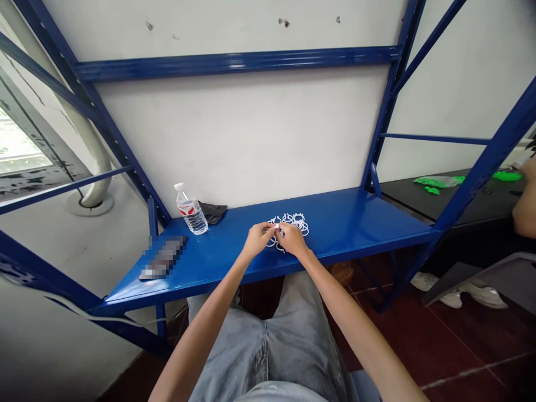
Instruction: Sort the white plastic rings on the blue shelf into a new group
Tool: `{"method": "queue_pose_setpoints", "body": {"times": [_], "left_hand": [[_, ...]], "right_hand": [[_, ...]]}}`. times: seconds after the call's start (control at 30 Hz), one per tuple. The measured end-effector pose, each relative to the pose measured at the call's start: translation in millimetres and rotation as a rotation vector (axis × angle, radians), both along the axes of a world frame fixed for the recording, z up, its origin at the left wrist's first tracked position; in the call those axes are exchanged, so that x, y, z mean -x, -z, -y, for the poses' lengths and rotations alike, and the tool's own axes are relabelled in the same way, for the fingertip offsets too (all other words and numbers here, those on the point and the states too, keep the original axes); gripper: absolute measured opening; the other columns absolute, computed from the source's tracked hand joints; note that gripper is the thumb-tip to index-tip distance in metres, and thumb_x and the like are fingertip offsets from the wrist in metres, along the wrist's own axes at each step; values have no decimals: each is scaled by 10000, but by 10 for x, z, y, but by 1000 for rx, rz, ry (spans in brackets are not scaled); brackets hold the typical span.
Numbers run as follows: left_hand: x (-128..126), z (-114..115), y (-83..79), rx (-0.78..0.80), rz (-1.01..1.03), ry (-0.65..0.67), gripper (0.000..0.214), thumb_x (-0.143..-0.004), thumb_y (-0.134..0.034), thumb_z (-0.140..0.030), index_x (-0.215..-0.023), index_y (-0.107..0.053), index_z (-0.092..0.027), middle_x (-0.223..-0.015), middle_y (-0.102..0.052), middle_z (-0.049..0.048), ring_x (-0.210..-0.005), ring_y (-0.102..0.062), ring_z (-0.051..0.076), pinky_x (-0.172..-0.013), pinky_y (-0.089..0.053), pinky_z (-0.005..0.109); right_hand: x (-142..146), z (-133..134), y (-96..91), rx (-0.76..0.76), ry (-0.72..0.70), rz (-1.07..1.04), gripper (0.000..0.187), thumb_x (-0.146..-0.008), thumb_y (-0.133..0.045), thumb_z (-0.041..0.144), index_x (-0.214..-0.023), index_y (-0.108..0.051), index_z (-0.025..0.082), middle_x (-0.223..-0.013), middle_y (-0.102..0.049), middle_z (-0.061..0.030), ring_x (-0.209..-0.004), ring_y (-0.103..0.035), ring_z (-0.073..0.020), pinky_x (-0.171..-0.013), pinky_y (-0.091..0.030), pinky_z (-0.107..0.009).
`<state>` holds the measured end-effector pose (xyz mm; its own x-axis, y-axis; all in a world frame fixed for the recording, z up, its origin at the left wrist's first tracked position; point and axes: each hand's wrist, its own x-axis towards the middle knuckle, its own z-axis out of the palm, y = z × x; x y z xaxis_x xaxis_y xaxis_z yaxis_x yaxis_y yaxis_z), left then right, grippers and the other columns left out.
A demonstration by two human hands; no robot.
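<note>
My left hand (257, 239) and my right hand (292, 239) meet over the blue shelf's front part. Both are closed, with thumbs and fingertips pinched around a small white plastic piece (277, 226). Its full shape is hidden by the fingers. Just behind and around the hands lies a loose cluster of thin white plastic rings (299, 220) with small knobs. Some of these rings are partly covered by my hands.
On the blue shelf (335, 220) stand a water bottle (192, 211) and a black pouch (213, 213) at the back left. A blurred-out flat dark object (164, 258) lies front left. Blue uprights frame both sides. At right, another person's arm (525, 204) rests near a dark table (473, 201) holding green pieces (433, 183).
</note>
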<state>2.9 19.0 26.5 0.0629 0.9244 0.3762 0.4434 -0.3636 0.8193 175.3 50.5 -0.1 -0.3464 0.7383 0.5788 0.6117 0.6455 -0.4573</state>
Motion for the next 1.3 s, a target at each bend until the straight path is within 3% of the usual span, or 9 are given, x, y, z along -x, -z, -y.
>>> {"method": "queue_pose_setpoints", "body": {"times": [0.17, 0.27, 0.47, 0.63, 0.83, 0.93, 1.03, 1.2, 1.3], "left_hand": [[-195, 116, 22, 151, 212, 216, 353, -887, -681, -524, -834, -728, -178, -726, -692, 49, -669, -656, 194, -599, -493, 286], [-162, 118, 74, 123, 240, 164, 343, -900, -664, -511, -886, -737, -176, -844, -736, 77, -769, -691, 215, -633, -515, 287], [-61, 99, 167, -136, -83, -168, 345, -938, -636, -311, -1253, -726, -203, -1267, -739, 141, -1068, -707, 307, -878, -563, 413], [-21, 134, 336, -246, -250, -164, 340, -943, -634, -249, -1263, -747, -232, -1327, -712, 151, -1241, -658, 358, -1106, -489, 510], [-78, 209, 468, -262, -567, -146, 614, -990, -616, -524, -1546, -567, -267, -1684, -429, 148, -1569, -340, 440, -1245, -303, 636], [-107, 199, 453, -201, -747, -120, 763, -992, -543, -663, -1656, -407, -312, -1750, -317, 95, -1620, -233, 423, -1289, -198, 649], [-104, 160, 423, -94, -822, -124, 804, -1009, -466, -695, -1692, -324, -296, -1750, -312, 100, -1620, -239, 414, -1288, -179, 666], [-76, 150, 397, -23, -826, -254, 653, -1075, -384, -513, -1650, -417, -206, -1740, -322, 133, -1613, -269, 401, -1286, -230, 629], [-69, 178, 391, -47, -808, -361, 616, -1082, -345, -399, -1645, -424, -161, -1756, -275, 143, -1618, -251, 406, -1286, -249, 606]], "right_hand": [[-33, -89, -17, 98, 81, -148, 352, -1086, -454, 272, -1090, -803, 225, -978, -819, -71, -899, -753, -218, -798, -483, -265], [-53, -115, -18, 133, 96, -225, 317, -1065, -529, 351, -1022, -815, 222, -885, -816, -60, -833, -752, -213, -762, -492, -262], [-65, -88, -24, 113, 179, -227, 251, -980, -637, 313, -1184, -774, 260, -998, -810, -36, -879, -738, -217, -801, -530, -293], [-63, -57, -24, 20, 290, -181, 403, -955, -484, 135, -1250, -746, 219, -1232, -746, -103, -1171, -648, -256, -1016, -511, -372], [-49, -143, 92, 92, 503, -168, 433, -1020, -533, 359, -1389, -703, 209, -1497, -592, -189, -1417, -467, -395, -1166, -366, -586], [-34, -166, 89, 240, 412, 4, 491, -1063, -476, 478, -1415, -696, 216, -1582, -535, -168, -1488, -424, -386, -1209, -332, -571], [-30, -152, 53, 234, 216, 123, 493, -1095, -405, 463, -1404, -710, 230, -1579, -561, -124, -1477, -473, -318, -1219, -363, -472], [-31, -143, 49, 207, 217, 135, 543, -1106, -381, 481, -1505, -634, 216, -1621, -515, -132, -1536, -405, -344, -1256, -319, -521], [-19, -143, 81, 226, 103, 192, 545, -1092, -419, 504, -1522, -619, 236, -1632, -503, -130, -1532, -414, -368, -1247, -330, -553]]}}
